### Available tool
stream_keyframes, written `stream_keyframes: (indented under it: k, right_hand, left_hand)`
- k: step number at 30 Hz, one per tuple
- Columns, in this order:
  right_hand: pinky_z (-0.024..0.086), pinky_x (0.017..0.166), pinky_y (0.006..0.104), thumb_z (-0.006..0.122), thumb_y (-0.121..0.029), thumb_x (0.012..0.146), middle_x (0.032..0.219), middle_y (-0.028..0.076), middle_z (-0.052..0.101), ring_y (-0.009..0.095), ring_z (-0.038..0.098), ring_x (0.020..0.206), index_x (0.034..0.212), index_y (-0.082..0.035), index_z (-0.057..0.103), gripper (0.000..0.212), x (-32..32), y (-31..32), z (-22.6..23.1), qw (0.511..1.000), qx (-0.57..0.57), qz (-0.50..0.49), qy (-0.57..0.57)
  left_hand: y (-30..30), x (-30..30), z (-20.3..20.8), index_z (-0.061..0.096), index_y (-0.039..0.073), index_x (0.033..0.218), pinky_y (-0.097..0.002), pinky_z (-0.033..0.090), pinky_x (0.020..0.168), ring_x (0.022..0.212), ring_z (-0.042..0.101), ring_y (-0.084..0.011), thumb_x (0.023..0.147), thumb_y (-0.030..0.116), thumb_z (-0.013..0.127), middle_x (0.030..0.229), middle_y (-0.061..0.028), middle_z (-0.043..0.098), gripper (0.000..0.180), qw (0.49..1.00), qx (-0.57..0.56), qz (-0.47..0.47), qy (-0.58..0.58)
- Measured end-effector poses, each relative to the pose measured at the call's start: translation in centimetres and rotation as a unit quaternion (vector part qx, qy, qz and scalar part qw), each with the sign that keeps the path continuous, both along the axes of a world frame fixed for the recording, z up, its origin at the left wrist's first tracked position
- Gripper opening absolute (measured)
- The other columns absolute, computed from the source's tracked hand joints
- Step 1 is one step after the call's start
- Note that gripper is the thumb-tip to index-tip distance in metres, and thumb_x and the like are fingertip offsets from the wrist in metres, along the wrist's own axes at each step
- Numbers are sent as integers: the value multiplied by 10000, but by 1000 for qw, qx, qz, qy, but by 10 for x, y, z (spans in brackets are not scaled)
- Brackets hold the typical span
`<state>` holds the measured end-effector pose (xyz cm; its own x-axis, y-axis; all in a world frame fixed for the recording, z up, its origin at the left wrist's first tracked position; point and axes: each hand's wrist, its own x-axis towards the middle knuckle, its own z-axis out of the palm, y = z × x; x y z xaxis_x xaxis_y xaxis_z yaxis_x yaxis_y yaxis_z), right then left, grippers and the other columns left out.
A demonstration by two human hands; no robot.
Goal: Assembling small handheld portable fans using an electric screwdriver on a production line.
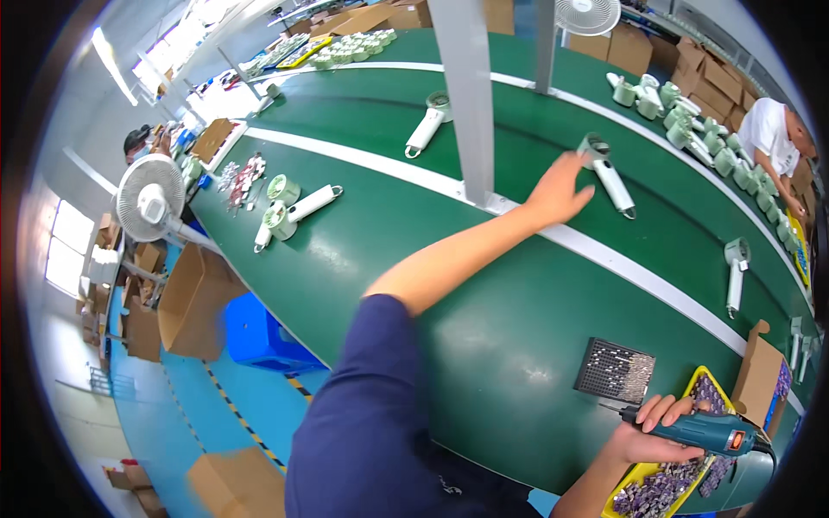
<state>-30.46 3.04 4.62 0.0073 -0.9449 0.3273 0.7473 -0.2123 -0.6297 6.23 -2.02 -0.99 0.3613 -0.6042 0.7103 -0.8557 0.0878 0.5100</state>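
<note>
My left hand (560,195) stretches far over the green conveyor, fingers apart. Its fingertips are at the pale-green round head of a white-handled handheld fan housing (612,185); whether they touch it I cannot tell. At the lower right, my right hand (648,436) is closed around a teal electric screwdriver (704,431), its bit pointing left. Just beyond the bit lies a black tray (615,371) with rows of small screws. Under the screwdriver and wrist, a yellow bin (629,492) holds many small purplish metallic parts, partly hidden by my hand.
A grey upright post (466,104) stands beside my left forearm. More fan housings lie on the belt (425,131), at the right (736,276) and on the left table (302,207). A cardboard box (758,375) is beside the bin. Another person (771,138) sits far right.
</note>
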Motion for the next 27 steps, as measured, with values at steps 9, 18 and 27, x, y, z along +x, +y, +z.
stream_keyframes:
  k: [9, 18, 27]
  right_hand:
    - [307, 319, 216, 363, -598, 971, 668, 14, 423, 74, 348, 390, 1194, -39, 480, 614, -4, 7, -2, 998, 29, 56, -4]
    - [342, 370, 285, 303, -776, 883, 653, 4, 436, 127, 381, 405, 1238, -139, 475, 750, -8, -18, 9, 999, -41, 33, 8]
    - [410, 405, 318, 316, -876, 790, 679, 44, 496, 162, 472, 464, 1274, -109, 433, 914, 17, -21, -28, 987, -89, 107, 80]
  left_hand:
    - [339, 119, 10, 463, -24, 1310, -490, 344, 1067, 1212, 469, -389, 671, 46, 596, 1276, -223, 525, 656, 816, 310, 458, -167]
    - [414, 118, 40, 515, 37, 1335, -427, 331, 1111, 1290, 466, -384, 751, -133, 527, 1331, -195, 546, 609, 878, 441, 140, -125]
    - [213, -160, 75, 659, 108, 1058, -490, 394, 1089, 1194, 572, -208, 750, 96, 624, 1109, -42, 627, 310, 826, 334, -390, -232]
